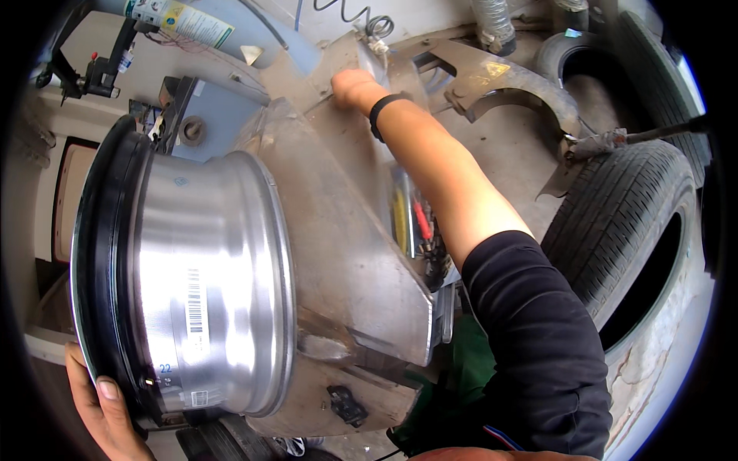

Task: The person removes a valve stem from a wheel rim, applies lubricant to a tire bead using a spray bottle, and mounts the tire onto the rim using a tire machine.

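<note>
A silver wheel rim [211,284] with a black outer edge and a barcode label stands on its side at the left. My left hand [111,407] grips the rim's lower black edge, thumb on the near side and fingers behind. My right arm stretches away across the grey metal machine body [338,223]. At its far end my right hand [355,86] is closed by the machine's far top part; what the fingers hold, if anything, is hidden. A dark band circles the right wrist.
A curved metal arm [500,77] with a yellow warning label reaches out at the far right. A tyre [623,223] stands at the right; another tyre [576,54] lies behind. Tools with red and yellow handles [421,219] sit in a side holder under my forearm.
</note>
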Action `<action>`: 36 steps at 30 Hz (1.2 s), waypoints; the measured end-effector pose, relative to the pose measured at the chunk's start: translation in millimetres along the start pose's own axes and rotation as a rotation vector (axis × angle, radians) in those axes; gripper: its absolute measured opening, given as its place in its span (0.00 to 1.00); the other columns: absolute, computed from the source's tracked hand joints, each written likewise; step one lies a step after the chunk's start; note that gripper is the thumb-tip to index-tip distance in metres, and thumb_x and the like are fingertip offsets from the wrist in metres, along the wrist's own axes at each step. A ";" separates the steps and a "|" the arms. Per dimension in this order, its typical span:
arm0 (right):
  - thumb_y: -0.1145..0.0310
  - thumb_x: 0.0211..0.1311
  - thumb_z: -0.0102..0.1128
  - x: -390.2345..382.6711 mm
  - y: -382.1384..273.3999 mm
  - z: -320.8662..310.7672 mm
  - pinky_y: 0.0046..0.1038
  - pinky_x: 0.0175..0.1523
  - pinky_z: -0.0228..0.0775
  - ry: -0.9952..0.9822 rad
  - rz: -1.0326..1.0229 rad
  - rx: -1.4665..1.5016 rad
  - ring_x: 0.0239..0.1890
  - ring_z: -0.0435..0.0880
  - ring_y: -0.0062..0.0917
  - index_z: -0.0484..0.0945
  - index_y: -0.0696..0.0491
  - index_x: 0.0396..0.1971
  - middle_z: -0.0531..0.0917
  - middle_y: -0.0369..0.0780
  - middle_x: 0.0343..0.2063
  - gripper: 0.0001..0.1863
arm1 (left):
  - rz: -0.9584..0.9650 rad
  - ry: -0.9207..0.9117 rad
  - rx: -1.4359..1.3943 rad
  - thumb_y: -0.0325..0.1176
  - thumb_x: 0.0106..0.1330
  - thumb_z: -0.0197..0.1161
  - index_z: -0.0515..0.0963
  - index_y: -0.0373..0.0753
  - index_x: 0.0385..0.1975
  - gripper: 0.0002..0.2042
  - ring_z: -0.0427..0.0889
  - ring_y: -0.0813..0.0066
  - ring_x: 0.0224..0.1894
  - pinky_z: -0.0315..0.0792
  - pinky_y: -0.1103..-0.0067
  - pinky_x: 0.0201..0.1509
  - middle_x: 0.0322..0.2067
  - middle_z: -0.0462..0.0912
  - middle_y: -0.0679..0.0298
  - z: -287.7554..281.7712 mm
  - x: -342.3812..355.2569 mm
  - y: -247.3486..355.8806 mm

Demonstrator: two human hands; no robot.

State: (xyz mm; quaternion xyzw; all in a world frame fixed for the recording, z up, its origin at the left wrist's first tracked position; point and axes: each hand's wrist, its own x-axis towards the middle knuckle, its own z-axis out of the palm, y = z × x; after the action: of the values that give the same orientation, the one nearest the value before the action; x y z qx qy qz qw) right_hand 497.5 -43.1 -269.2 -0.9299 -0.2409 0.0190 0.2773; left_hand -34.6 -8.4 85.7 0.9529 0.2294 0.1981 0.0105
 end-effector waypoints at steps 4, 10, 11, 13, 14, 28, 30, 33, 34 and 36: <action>0.65 0.63 0.60 4.3 9.8 11.2 0.36 0.59 0.78 -0.021 0.008 0.013 0.58 0.85 0.38 0.87 0.51 0.49 0.86 0.43 0.53 0.17 | 0.079 -0.072 0.062 0.57 0.76 0.52 0.71 0.36 0.67 0.31 0.80 0.64 0.58 0.71 0.70 0.65 0.57 0.81 0.52 20.2 3.2 33.3; 0.67 0.60 0.60 3.9 15.3 11.2 0.38 0.57 0.79 0.052 0.046 0.121 0.54 0.86 0.42 0.87 0.53 0.47 0.86 0.46 0.51 0.16 | -0.084 0.019 0.169 0.65 0.71 0.54 0.70 0.40 0.69 0.37 0.80 0.63 0.58 0.72 0.66 0.64 0.58 0.82 0.52 26.9 -3.4 52.0; 0.67 0.59 0.60 1.1 19.2 10.4 0.38 0.57 0.79 0.071 0.066 0.134 0.53 0.86 0.42 0.87 0.54 0.45 0.87 0.47 0.49 0.16 | -0.079 -0.002 0.082 0.59 0.73 0.55 0.66 0.36 0.70 0.36 0.76 0.64 0.61 0.68 0.69 0.67 0.60 0.78 0.52 25.3 -3.5 43.0; 0.67 0.59 0.60 -4.6 22.1 11.1 0.38 0.57 0.79 0.054 0.045 0.084 0.53 0.86 0.42 0.88 0.54 0.43 0.87 0.47 0.48 0.15 | -0.066 -0.042 -0.033 0.51 0.77 0.55 0.62 0.30 0.72 0.34 0.71 0.67 0.66 0.61 0.73 0.71 0.64 0.73 0.52 16.2 -2.1 22.9; 0.66 0.58 0.61 -7.3 23.8 12.9 0.38 0.57 0.79 0.047 0.036 0.057 0.53 0.86 0.42 0.88 0.53 0.43 0.88 0.47 0.48 0.15 | -0.061 -0.066 -0.065 0.48 0.78 0.55 0.61 0.28 0.73 0.33 0.70 0.68 0.67 0.59 0.74 0.72 0.65 0.72 0.53 12.7 -0.5 14.7; 0.63 0.58 0.59 -37.6 21.4 18.4 0.41 0.56 0.79 0.096 -0.080 0.084 0.51 0.86 0.47 0.88 0.57 0.39 0.87 0.52 0.45 0.16 | 0.161 -0.037 -0.210 0.43 0.75 0.60 0.67 0.40 0.33 0.15 0.56 0.84 0.34 0.54 0.85 0.40 0.29 0.60 0.75 30.2 6.2 38.5; 0.57 0.59 0.59 -40.0 16.9 19.7 0.41 0.59 0.77 0.125 0.003 0.208 0.54 0.84 0.47 0.87 0.57 0.42 0.86 0.53 0.48 0.20 | 0.166 -0.032 -0.204 0.41 0.76 0.60 0.68 0.40 0.32 0.14 0.56 0.85 0.33 0.53 0.85 0.37 0.28 0.60 0.76 31.2 6.0 38.7; 0.52 0.58 0.59 -39.8 11.4 10.8 0.41 0.62 0.75 0.192 0.172 0.406 0.56 0.83 0.47 0.87 0.57 0.44 0.85 0.54 0.50 0.24 | 0.191 -0.046 -0.215 0.40 0.76 0.59 0.68 0.40 0.32 0.13 0.57 0.86 0.32 0.54 0.85 0.35 0.28 0.61 0.76 28.1 3.0 47.9; 0.49 0.58 0.59 -37.9 24.3 4.3 0.41 0.63 0.74 0.236 0.229 0.455 0.57 0.83 0.47 0.87 0.57 0.45 0.85 0.54 0.50 0.26 | 0.210 -0.068 -0.248 0.39 0.76 0.59 0.68 0.40 0.31 0.13 0.57 0.87 0.33 0.54 0.85 0.35 0.28 0.61 0.76 28.4 5.5 47.2; 0.49 0.60 0.62 -43.3 29.6 -16.7 0.38 0.52 0.77 0.384 0.203 0.628 0.45 0.87 0.40 0.86 0.59 0.43 0.88 0.50 0.41 0.26 | 0.239 -0.011 -0.305 0.40 0.76 0.57 0.69 0.39 0.31 0.14 0.60 0.87 0.33 0.56 0.84 0.36 0.27 0.64 0.74 27.2 4.7 47.4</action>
State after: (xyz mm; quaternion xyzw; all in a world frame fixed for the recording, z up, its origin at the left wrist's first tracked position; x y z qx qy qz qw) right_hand 475.1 -93.1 -274.8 -0.8055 -0.0739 -0.0551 0.5854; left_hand 0.1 -46.8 67.6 0.9618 0.0821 0.2251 0.1324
